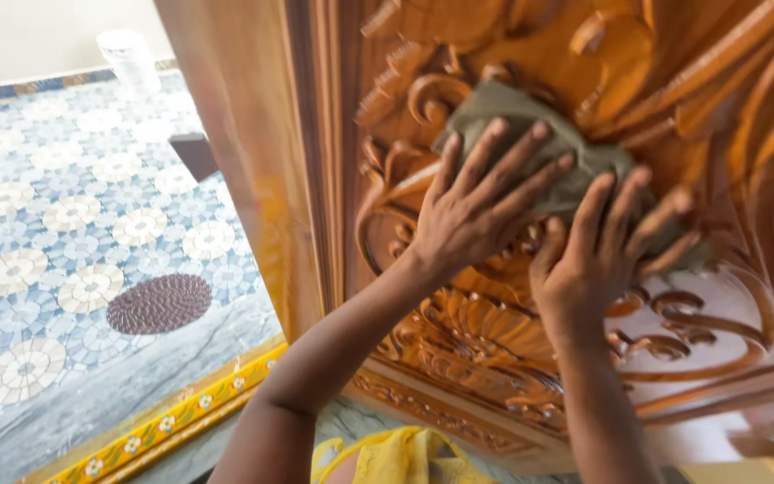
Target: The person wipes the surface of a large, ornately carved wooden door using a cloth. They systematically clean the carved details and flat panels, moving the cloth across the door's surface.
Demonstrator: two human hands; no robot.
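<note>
A carved, glossy orange-brown wooden door with scrolls and leaf shapes fills the right side of the head view. A grey-green cloth lies pressed flat against the carving. My left hand is spread over the cloth's left part with fingers apart. Beside it, my right hand presses the cloth's right part, fingers splayed too. The two hands nearly touch. Much of the cloth is hidden under them.
The door's plain wooden edge runs down the middle. Left of it lies a patterned blue and white tiled floor with a round dark mat. A yellow flowered threshold strip and yellow clothing are below.
</note>
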